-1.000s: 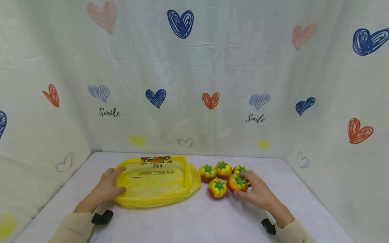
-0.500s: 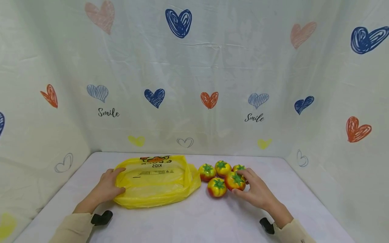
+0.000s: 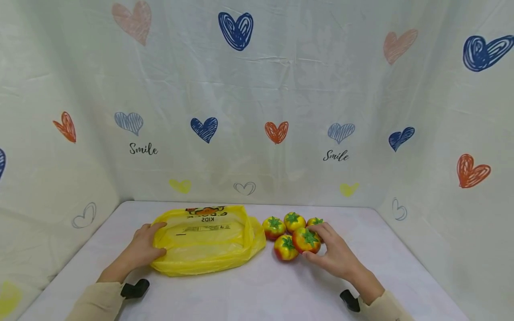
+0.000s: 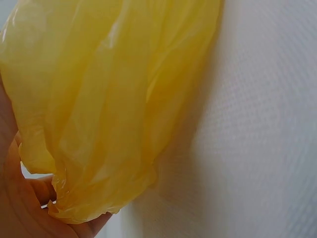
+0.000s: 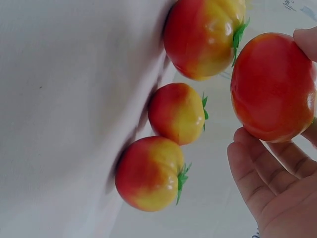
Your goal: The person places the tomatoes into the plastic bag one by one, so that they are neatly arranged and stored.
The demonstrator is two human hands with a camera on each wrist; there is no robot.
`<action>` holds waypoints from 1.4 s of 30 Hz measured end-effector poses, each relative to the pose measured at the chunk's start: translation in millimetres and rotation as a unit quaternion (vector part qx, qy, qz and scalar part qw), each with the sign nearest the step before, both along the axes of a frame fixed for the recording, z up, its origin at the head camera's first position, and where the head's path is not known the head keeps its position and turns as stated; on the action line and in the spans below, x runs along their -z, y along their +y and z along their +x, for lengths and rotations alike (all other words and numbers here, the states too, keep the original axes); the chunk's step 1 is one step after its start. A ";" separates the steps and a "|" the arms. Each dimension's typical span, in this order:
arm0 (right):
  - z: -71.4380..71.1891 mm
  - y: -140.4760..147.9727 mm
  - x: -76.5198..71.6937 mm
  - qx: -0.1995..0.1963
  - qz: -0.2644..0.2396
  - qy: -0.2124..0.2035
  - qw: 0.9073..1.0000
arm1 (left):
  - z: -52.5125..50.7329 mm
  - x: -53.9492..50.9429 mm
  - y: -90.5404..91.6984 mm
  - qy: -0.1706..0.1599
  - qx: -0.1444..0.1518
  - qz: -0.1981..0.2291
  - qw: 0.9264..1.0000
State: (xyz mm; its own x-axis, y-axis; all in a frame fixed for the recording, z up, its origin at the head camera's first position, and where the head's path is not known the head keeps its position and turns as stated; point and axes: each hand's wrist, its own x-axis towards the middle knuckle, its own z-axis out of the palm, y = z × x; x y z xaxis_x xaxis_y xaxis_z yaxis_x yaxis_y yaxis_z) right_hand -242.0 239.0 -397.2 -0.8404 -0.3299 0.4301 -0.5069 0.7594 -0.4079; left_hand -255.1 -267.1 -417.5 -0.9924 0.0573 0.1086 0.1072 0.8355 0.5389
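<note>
head view looks forward-down; close up, left wrist shares its bag [image 3: 205, 240], right its tomatoes [image 3: 307, 240].

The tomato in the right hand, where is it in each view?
Head: the tomato is right of centre, lower half, in the right hand.
Left wrist: not in it.
Right wrist: upper right, its red side towards the camera.
Shared landmark: the white table, in all three.

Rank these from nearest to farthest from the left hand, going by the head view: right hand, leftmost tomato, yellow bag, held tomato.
1. Yellow bag: touching the left hand, at its right.
2. Leftmost tomato: just past the bag's right end.
3. Held tomato: farther right, in the other hand's fingers.
4. Right hand: farthest, right of that tomato.
</note>
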 end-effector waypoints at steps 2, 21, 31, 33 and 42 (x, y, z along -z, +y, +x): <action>0.5 -1.4 -0.2 -0.001 -0.002 0.005 1.000 | -0.5 0.3 -0.2 0.001 0.000 -0.001 1.000; 7.1 -16.5 -1.1 -0.036 -0.011 0.023 0.999 | -2.1 1.4 -1.1 0.002 -0.001 -0.002 1.000; 10.6 -31.6 -0.1 -0.070 -0.014 0.024 0.997 | -0.4 -1.5 -4.4 0.007 0.000 -0.014 1.000; 10.6 -35.2 0.9 -0.080 -0.013 0.025 0.996 | -0.3 -1.8 -4.2 0.008 0.001 -0.014 1.000; 5.1 -56.7 -3.2 -0.128 -0.002 0.056 0.990 | -1.1 0.3 -0.1 0.006 0.003 -0.010 1.000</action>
State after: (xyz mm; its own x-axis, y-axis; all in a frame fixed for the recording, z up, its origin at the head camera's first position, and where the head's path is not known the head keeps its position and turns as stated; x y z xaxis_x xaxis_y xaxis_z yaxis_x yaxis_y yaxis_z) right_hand -236.9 182.3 -394.0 -0.6769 -0.5234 0.5176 -0.7243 0.5990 -0.3414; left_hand -256.1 -267.2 -417.7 -0.9908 0.0661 0.1184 0.1186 0.8456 0.5204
